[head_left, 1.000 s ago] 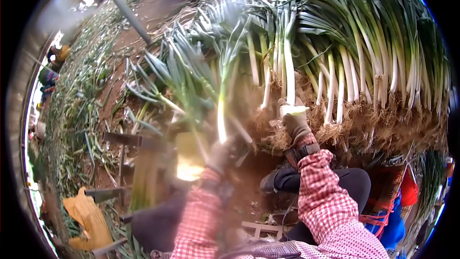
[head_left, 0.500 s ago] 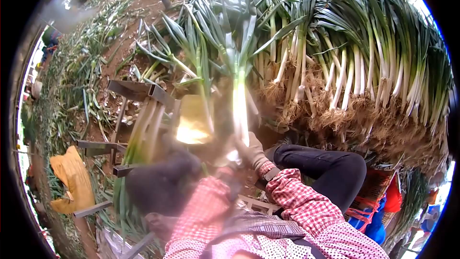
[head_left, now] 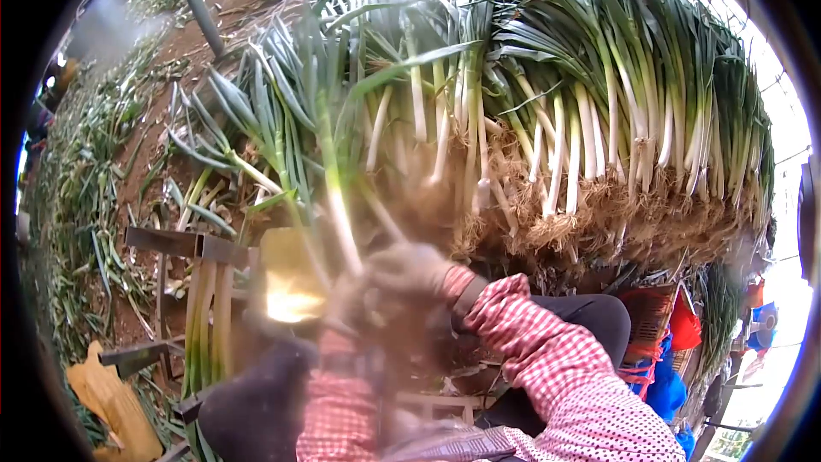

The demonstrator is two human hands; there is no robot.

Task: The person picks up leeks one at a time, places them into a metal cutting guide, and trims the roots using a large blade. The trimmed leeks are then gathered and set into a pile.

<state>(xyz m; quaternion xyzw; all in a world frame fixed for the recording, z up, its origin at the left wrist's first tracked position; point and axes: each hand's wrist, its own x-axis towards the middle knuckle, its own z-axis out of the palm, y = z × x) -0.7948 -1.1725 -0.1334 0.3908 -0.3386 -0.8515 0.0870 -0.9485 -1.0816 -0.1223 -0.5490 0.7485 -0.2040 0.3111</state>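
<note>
A long green onion (head_left: 339,218) slants up in front of me, white stalk low and green leaves on top. Its lower end meets both of my gloved hands. My right hand (head_left: 410,269) is closed at the base of the stalk. Just below and left, my left hand (head_left: 346,301) is closed around the same end, though motion smears its fingers. The root end is hidden between the hands. More green onions (head_left: 278,133) lean behind it, on the left. A shiny yellow piece (head_left: 291,274) is left of my hands.
A big row of green onions with soil-covered roots (head_left: 556,227) fills the back and right. On the left, a metal frame (head_left: 201,245) holds several stalks (head_left: 205,308). Leaf scraps (head_left: 77,231) litter the ground. A basket (head_left: 647,321) and red bag (head_left: 685,322) are at right.
The camera view has shifted, so the scene sits farther left. My hands and the green onion appear farther left, and its stalk now tilts left instead of standing nearly upright.
</note>
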